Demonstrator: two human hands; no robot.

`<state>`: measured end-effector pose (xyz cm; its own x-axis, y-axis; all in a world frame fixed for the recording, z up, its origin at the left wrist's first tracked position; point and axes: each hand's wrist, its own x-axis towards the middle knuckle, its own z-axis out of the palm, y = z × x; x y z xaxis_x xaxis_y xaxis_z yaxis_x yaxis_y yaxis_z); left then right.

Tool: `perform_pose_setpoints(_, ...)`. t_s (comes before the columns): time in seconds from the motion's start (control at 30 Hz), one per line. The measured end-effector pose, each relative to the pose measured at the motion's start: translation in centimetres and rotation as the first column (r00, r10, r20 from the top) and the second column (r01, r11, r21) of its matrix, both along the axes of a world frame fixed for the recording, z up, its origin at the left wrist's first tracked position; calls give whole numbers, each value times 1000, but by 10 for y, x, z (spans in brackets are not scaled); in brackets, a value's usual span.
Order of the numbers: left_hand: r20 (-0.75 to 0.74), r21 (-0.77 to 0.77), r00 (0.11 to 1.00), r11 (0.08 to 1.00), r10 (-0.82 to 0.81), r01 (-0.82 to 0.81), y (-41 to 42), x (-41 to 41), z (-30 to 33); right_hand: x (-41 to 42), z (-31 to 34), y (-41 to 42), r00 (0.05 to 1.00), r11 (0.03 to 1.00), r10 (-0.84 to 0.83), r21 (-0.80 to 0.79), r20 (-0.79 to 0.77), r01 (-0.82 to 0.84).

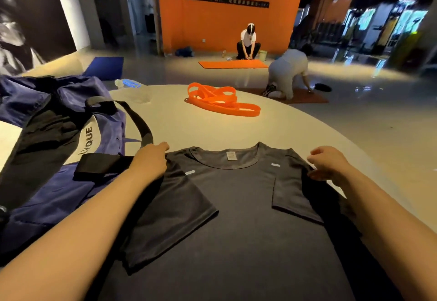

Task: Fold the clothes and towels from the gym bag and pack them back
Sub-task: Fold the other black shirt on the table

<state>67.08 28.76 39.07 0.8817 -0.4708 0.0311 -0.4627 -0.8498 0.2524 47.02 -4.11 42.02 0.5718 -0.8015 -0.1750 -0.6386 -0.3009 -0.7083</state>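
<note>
A dark grey T-shirt (236, 206) lies flat on the round white table (295, 130), collar away from me, both sleeves folded inward onto the chest. My left hand (151, 158) grips the shirt's left shoulder edge. My right hand (327, 162) pinches the right shoulder edge with curled fingers. The blue gym bag (59, 189) lies open at the left, with black cloth (52, 125) inside and a black strap (139, 120) looping over the table.
Orange resistance bands (222, 101) lie in a heap at the table's far side. A clear water bottle (134, 90) lies beside the bag. Beyond the table, two people crouch on floor mats (233, 64) by an orange wall.
</note>
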Motion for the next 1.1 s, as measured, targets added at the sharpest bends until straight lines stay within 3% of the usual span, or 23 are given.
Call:
perform_pose_setpoints(0.2,-20,111,989,983,146,-143,-9,30,2,48,-19,-32,998,991,21,130,-54,-14)
perform_pose_setpoints(0.33,-137,194,979,973,154,-127,-12,46,10,64,-22,-40,971,997,76,-13,-227,-81)
perform_pose_setpoints(0.43,-208,156,971,984,117,-85,-10,45,13,62,-20,-38,973,988,99,-97,-208,-121)
perform_pose_setpoints(0.6,-193,-228,977,964,91,-135,-7,30,30,42,3,-36,992,989,92,107,85,-101)
perform_pose_setpoints(0.7,-376,-581,925,763,57,-283,-8,19,50,30,26,-36,975,984,129,99,183,-149)
perform_pose_setpoints(0.77,-421,-686,907,646,23,-335,-9,16,66,25,39,-31,943,975,148,117,297,-190)
perform_pose_setpoints(0.83,-350,-741,936,605,22,-292,-11,21,82,29,48,-27,918,975,185,54,350,-217)
perform_pose_setpoints(0.93,-131,-819,990,556,55,-139,-13,40,107,45,68,-26,853,971,212,0,478,-241)
perform_pose_setpoints(1.03,155,-800,980,598,121,52,-18,46,135,62,95,-39,754,968,203,-14,624,-249)
perform_pose_setpoints(1.1,239,-774,967,619,88,135,-17,33,140,62,101,-48,721,963,216,-20,658,-270)
